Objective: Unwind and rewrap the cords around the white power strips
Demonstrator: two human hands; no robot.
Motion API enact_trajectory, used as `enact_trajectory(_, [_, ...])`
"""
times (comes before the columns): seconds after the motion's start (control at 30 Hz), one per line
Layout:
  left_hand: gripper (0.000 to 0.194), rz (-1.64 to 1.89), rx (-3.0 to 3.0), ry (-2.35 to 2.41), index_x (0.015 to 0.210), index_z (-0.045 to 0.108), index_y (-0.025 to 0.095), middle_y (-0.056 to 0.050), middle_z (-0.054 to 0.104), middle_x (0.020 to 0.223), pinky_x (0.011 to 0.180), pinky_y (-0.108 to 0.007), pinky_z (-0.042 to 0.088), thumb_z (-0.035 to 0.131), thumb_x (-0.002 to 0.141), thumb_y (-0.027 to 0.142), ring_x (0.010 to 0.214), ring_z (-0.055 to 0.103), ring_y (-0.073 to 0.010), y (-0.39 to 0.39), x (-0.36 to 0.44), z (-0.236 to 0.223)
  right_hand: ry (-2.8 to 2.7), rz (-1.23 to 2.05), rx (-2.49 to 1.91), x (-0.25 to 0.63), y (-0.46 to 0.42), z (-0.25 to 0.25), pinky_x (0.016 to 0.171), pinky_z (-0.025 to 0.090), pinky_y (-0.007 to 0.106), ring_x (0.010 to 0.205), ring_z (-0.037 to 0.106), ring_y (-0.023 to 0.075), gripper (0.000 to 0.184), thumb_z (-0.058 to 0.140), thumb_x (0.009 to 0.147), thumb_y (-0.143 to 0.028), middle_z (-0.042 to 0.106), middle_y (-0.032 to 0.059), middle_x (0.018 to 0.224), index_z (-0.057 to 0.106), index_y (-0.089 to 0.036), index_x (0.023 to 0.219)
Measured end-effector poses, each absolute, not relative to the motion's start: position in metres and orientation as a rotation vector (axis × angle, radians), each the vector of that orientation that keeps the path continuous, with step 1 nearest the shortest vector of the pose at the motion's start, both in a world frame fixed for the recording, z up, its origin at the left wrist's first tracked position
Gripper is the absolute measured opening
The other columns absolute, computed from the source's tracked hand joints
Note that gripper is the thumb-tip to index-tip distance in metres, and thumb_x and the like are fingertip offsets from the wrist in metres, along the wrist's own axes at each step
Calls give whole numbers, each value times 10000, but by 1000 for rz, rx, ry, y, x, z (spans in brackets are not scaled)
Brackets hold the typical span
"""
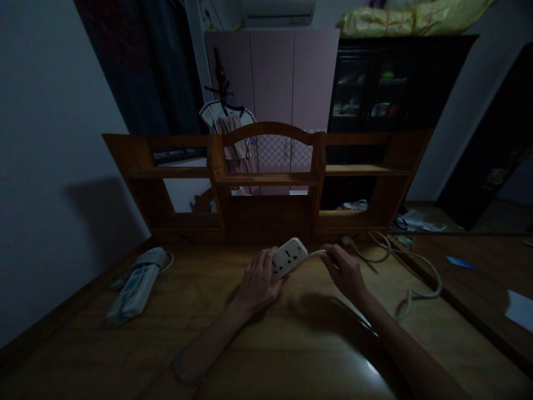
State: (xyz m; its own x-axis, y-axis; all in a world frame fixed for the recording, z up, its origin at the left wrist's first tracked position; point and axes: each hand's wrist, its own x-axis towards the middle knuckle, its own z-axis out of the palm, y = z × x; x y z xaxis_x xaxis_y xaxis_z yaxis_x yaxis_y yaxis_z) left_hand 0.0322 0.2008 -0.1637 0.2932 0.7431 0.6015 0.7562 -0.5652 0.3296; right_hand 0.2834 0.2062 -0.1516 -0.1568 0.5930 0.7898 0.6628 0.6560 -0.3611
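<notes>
My left hand [260, 280] is wrapped around a white power strip [290, 256], raised above the wooden desk with its socket face showing. From the strip's right end runs a pale power cord [315, 253]. My right hand [342, 270] pinches that cord a short way from the strip. Past my right hand the cord lies in loose curves over the desk's right side, and a plug [346, 241] rests near the shelf. At the left of the desk lies another power strip [135, 291], its cord [155, 257] wound around its far end.
A wooden shelf unit [266, 179] stands along the back of the desk [200, 344]. To the right is a darker table surface [478, 289] with a blue card [458, 261] and white paper [520, 311]. A wall [54, 183] closes the left side.
</notes>
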Motion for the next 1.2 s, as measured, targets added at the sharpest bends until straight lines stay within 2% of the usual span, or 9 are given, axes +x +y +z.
enact_trajectory(0.23, [774,-1126,-2515,-1426,1455,184,225,-122,448,1294,986,-429,399,607,818,349,1168,449,-273,201,32,-163,-1847,-62,-1013,284,206,-152,619,446,253,684,564,149,128,492,950,-287,580,37,819,560,-202,1018])
enact_trajectory(0.8, [830,-1056,-2541,-1439,1476,117,242,-111,448,1284,957,-412,420,600,814,374,1149,461,-268,203,30,-161,-1849,-72,-1016,284,207,-154,626,436,250,689,557,144,134,492,951,-289,583,36,851,546,-203,1039])
enact_trajectory(1.03, [763,-1051,-2549,-1445,1481,111,236,-124,458,1270,949,-424,424,509,875,477,1140,478,-279,203,31,-163,-1839,-51,-1039,284,206,-153,596,424,246,637,534,135,131,496,950,-299,573,20,799,544,-205,1027])
enact_trajectory(1.2, [798,-1017,-2563,-1443,1493,19,203,-142,451,1293,972,-417,408,464,897,492,1155,466,-275,203,30,-165,-1840,-61,-1035,285,206,-154,612,426,247,657,541,138,141,494,952,-297,582,28,823,543,-200,1043])
